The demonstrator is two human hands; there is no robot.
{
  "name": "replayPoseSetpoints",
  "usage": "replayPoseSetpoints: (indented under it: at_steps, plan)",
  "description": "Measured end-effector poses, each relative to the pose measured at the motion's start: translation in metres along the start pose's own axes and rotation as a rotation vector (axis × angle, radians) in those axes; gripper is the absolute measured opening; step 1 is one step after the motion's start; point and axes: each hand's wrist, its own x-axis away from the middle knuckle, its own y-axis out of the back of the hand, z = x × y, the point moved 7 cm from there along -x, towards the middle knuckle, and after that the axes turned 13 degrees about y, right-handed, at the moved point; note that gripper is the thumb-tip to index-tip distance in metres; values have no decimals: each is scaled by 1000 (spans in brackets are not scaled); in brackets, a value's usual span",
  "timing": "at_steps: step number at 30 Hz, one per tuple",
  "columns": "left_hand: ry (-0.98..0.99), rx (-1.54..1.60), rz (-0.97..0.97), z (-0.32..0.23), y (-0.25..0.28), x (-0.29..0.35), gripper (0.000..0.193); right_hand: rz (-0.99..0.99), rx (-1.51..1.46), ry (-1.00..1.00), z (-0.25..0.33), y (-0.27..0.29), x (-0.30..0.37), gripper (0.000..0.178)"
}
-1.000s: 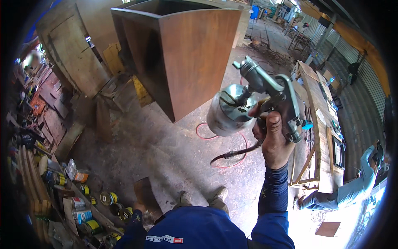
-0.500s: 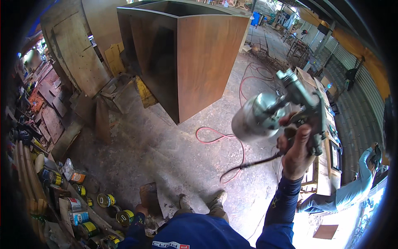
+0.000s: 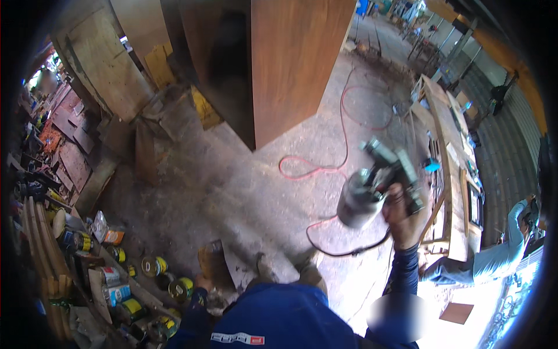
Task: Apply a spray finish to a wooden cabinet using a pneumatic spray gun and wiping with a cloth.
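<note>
My right hand (image 3: 401, 224) is wrapped round the grip of a metal spray gun (image 3: 392, 168), held out over the floor to my right. A round silver-grey cup (image 3: 357, 203) is fixed to the gun, and a dark hose (image 3: 363, 251) trails from near its grip. Ahead stands a tall brown wooden cabinet (image 3: 296, 70), its reddish-brown side panel facing me and apart from the gun. Low at my left side, my left hand (image 3: 203, 283) is beside a small brown board (image 3: 211, 260). Its fingers are too small and dark to make out.
Several paint cans (image 3: 154, 266) crowd the lower left, next to curved wooden strips (image 3: 43, 250). A red hose (image 3: 302, 174) loops across the concrete floor (image 3: 192, 203). Plywood sheets (image 3: 104, 70) lean behind at left. A long wooden bench (image 3: 444, 116) and a bent-over person (image 3: 500, 256) are at right.
My right hand has lowered the spray gun and drawn it nearer to my body. The view has tipped downward, and the cabinet's top edge has left the picture.
</note>
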Motion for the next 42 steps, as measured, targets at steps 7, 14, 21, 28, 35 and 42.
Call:
replayPoseSetpoints:
  at_steps: [7,14,21,28,35,42]
  plan:
    - [104,-54,-49,-14,16,8,32,-225,-266,197,48,0,-36,67]
    - [196,-103,46,31,-14,-27,32,41,-50,138,-15,-54,-6,32]
    - [173,-103,81,26,-11,-16,28,255,26,-108,-96,-77,52,36]
    - [116,-49,-17,-15,2,-3,25,1,-313,87,5,-24,-1,48]
    - [110,-91,129,-34,-15,-6,33,-5,-418,-15,-33,-42,8,27]
    - [99,-229,85,-42,36,25,34,355,-157,-79,-117,-107,62,27]
